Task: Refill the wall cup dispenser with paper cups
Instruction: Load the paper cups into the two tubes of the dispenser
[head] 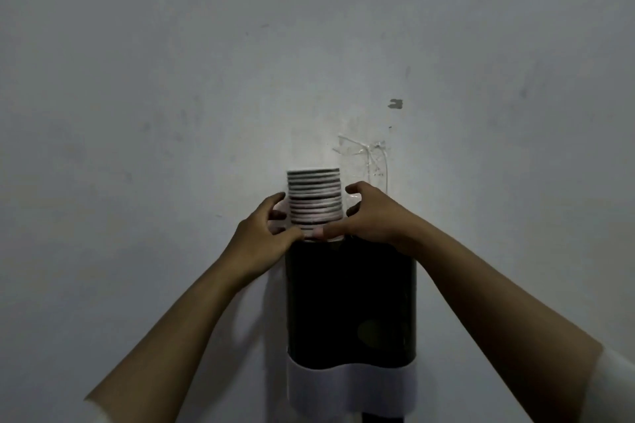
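Observation:
A dark wall cup dispenser (350, 302) with a white band at its base hangs on the wall at centre. A stack of paper cups (314, 196), rims showing as stripes, stands out of its open top on the left side. My left hand (264, 237) grips the stack's lower left. On the right, my right hand (374, 213) wraps around the stack, with its thumb across the front near the dispenser's top edge. The lower cups are hidden inside the dark body.
A plain grey-white wall (171, 79) fills the view. Clear tape remnants (364, 154) and a small dark mark (395, 103) sit on the wall above and to the right of the dispenser. A dark post (381, 419) shows below it.

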